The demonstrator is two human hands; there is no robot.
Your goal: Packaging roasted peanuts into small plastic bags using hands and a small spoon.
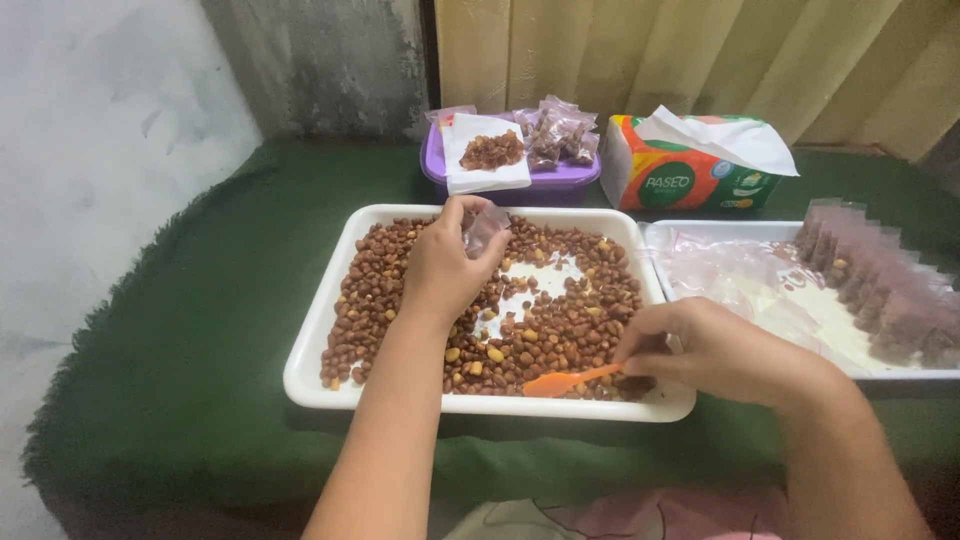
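Observation:
A white rectangular tray [320, 340] lies on the green cloth and holds many brown roasted peanuts [570, 320], with a bare patch near its middle. My left hand [445, 265] hovers over the tray's upper middle, pinching a small clear plastic pouch [485, 228]. My right hand [700, 345] rests at the tray's right front corner and grips an orange plastic spoon [565, 381], whose bowl lies among the nuts near the front rim.
A second white tray [700, 232] on the right holds clear pouches and a row of filled packets [880, 285]. Behind stand a purple box [515, 178] with nuts on tissue and small packets, and a tissue pack [690, 165]. A wall is at left.

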